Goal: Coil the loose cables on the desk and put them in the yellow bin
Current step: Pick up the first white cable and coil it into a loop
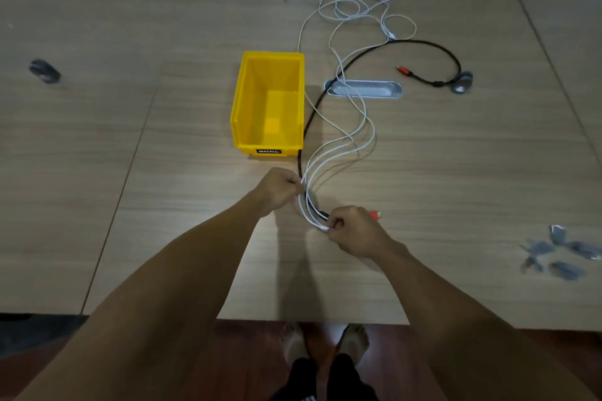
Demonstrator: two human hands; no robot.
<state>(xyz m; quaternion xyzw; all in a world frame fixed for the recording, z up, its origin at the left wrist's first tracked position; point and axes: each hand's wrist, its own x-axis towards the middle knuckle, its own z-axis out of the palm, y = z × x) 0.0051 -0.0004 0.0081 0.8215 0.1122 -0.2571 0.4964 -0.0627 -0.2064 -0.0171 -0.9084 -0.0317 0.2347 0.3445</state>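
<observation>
— What are the hands doing?

— Both grip one bundle. The left hand (280, 187) pinches several thin white cables (338, 153) together with a thicker black cable (308, 127); the right hand (350, 229) has its fingers curled round the same strands nearer the body. A red plug (375, 215) sticks out past the right knuckles.

— What are the cables like?

— The white ones are smooth and slender, fanning out in soft waves and ending in a loose tangle at the far side of the desk (163, 172). The black one looks matte or braided, sweeping in a wide arc to a second red connector (404, 70).

— And the bin?

— The yellow bin (241, 107), glossy rectangular plastic with a dark label on its near wall, stands just left of the cables, beyond the left hand.

— Anything unclear?

— How many white strands lie inside the fists is hidden. A dark roundish object (44, 70) at far left and greyish crumpled pieces (560, 252) at right are too blurred to name.

— The surroundings?

— Pale wood-grain panels with seams, an oval metal cable port (363, 88), and reddish-brown flooring below the desk edge.
</observation>
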